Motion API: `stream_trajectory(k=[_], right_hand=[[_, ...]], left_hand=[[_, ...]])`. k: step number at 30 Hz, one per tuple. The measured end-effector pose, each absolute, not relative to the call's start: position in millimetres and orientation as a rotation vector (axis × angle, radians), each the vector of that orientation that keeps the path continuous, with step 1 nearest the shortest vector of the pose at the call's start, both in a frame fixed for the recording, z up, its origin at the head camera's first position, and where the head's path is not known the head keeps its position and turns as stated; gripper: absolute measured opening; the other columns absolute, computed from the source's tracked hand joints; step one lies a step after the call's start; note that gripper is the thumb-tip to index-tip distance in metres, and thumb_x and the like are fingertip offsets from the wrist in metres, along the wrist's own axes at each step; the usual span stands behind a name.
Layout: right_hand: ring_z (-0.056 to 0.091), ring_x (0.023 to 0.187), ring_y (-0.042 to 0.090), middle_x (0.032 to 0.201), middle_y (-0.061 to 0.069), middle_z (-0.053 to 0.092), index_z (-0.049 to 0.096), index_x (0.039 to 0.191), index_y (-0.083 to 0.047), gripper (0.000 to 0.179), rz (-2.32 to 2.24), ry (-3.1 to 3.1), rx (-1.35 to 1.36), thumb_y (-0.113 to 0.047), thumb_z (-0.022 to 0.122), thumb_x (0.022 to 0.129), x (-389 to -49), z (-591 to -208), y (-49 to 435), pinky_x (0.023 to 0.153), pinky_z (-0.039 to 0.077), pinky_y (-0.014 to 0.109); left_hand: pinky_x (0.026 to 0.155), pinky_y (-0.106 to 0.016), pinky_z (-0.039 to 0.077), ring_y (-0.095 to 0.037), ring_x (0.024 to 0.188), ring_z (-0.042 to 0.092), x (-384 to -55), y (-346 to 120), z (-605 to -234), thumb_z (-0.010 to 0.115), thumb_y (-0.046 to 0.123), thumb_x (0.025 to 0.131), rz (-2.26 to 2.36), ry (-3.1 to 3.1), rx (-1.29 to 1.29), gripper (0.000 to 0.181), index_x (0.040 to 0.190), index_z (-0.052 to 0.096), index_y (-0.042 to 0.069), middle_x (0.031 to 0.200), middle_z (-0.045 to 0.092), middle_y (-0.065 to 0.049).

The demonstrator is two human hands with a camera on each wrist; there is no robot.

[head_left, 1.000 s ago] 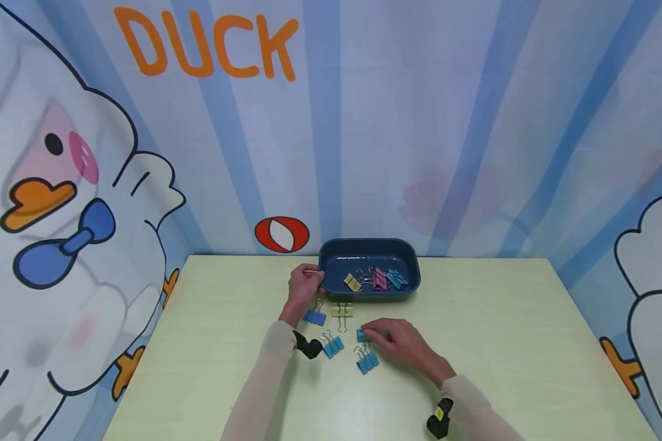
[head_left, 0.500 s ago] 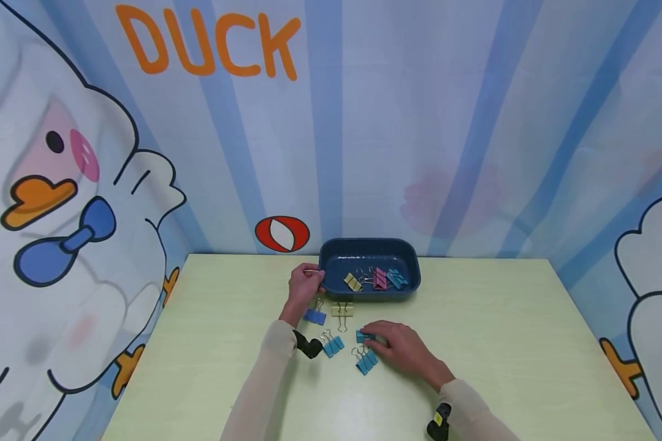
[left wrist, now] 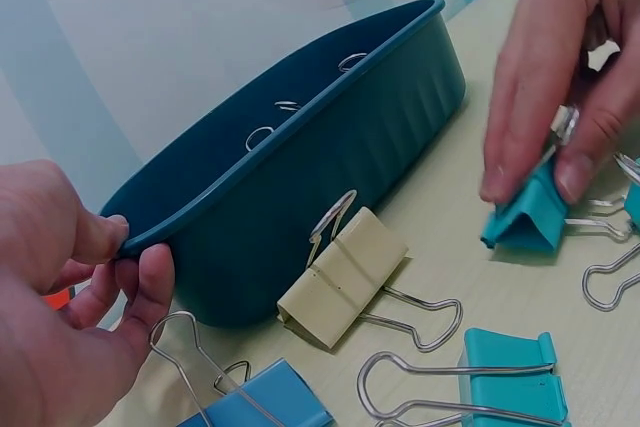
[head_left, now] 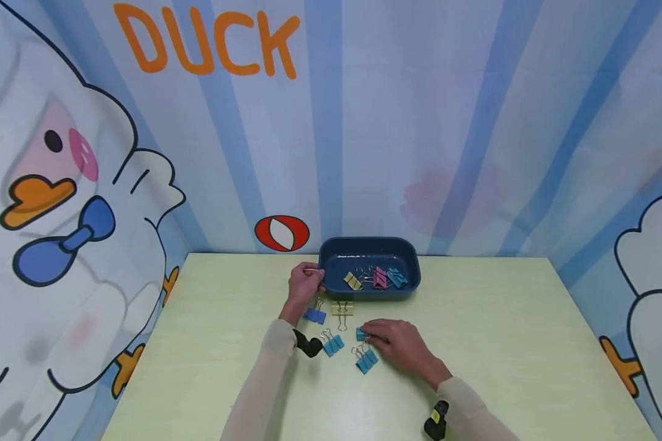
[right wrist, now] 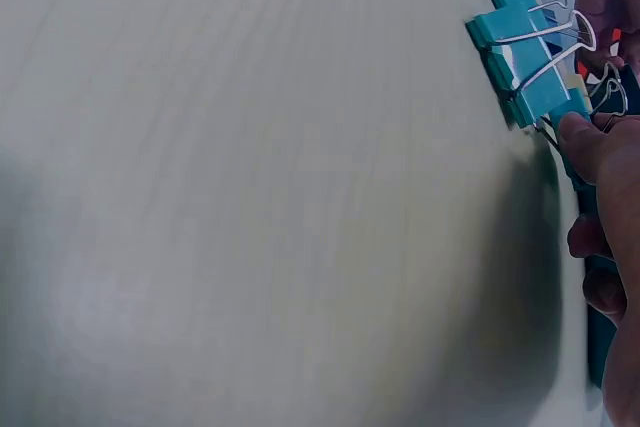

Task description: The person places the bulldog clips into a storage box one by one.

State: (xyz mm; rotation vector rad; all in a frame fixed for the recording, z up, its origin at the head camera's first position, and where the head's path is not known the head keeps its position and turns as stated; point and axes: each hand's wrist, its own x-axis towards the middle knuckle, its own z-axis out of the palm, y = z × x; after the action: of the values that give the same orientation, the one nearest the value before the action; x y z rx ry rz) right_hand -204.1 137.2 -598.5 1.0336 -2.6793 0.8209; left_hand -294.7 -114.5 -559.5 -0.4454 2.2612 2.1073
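My left hand (left wrist: pixel 75 287) pinches the near-left rim of a dark blue tray (left wrist: pixel 300 187), thumb on the lip and fingers beneath it. With thumb and fingers, my right hand (head_left: pixel 399 343) grips a teal binder clip (left wrist: pixel 532 212) low over the table, in front of the tray. Right beside it lies another teal binder clip (head_left: pixel 366 361). A further teal binder clip (head_left: pixel 333 345) rests to the left, near my left wrist. A yellow binder clip (left wrist: pixel 345 277) leans close by the tray's front wall, and a blue binder clip (left wrist: pixel 262 402) lies below my left hand.
Inside the tray are a yellow clip (head_left: pixel 353 282), a pink clip (head_left: pixel 379 278) and blue clips (head_left: pixel 397 278). The tray stands at the back of the pale table (head_left: pixel 226 343), close to a printed curtain (head_left: pixel 375 122).
My right hand shifts slightly at the teal binder clip, which tilts and turns a little in its fingers. My left hand stays on the tray rim.
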Motion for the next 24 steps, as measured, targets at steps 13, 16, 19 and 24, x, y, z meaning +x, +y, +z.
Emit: stream_trajectory(k=[13,16,19,24], right_hand=[[0.073,0.107,0.021,0.116,0.001,0.077,0.079,0.120,-0.015,0.028,0.761,-2.586,0.952,-0.014,0.080,0.092,-233.3,-550.9,137.3,0.087,0.060,0.042],[0.073,0.108,0.023,0.116,0.004,0.077,0.080,0.119,-0.014,0.026,0.745,-2.537,0.971,-0.015,0.079,0.093,-245.2,-533.5,137.4,0.086,0.060,0.043],[0.074,0.104,0.023,0.116,0.007,0.077,0.079,0.119,-0.012,0.026,0.719,-2.494,0.996,-0.016,0.078,0.093,-256.9,-515.3,137.0,0.083,0.061,0.042],[0.075,0.097,0.024,0.116,0.008,0.076,0.079,0.120,-0.010,0.026,0.679,-2.473,1.004,-0.015,0.077,0.095,-272.7,-487.8,135.1,0.081,0.061,0.043]], left_hand=[[0.064,-0.026,0.058,-0.012,0.060,0.061,-294.5,-114.9,-559.8,0.066,0.010,0.102,2.105,2.261,-0.446,0.027,0.124,0.062,-0.005,0.098,0.068,-0.015],[0.066,-0.029,0.059,-0.012,0.060,0.061,-293.9,-115.1,-559.4,0.066,0.010,0.102,2.108,2.264,-0.441,0.027,0.124,0.062,-0.006,0.100,0.068,-0.016],[0.068,-0.031,0.060,-0.012,0.060,0.061,-293.3,-115.0,-558.8,0.065,0.010,0.102,2.108,2.275,-0.433,0.027,0.124,0.062,-0.006,0.101,0.068,-0.017],[0.065,-0.028,0.059,-0.012,0.059,0.061,-295.6,-114.5,-560.0,0.065,0.010,0.102,2.070,2.294,-0.450,0.026,0.124,0.062,-0.005,0.099,0.069,-0.015]])
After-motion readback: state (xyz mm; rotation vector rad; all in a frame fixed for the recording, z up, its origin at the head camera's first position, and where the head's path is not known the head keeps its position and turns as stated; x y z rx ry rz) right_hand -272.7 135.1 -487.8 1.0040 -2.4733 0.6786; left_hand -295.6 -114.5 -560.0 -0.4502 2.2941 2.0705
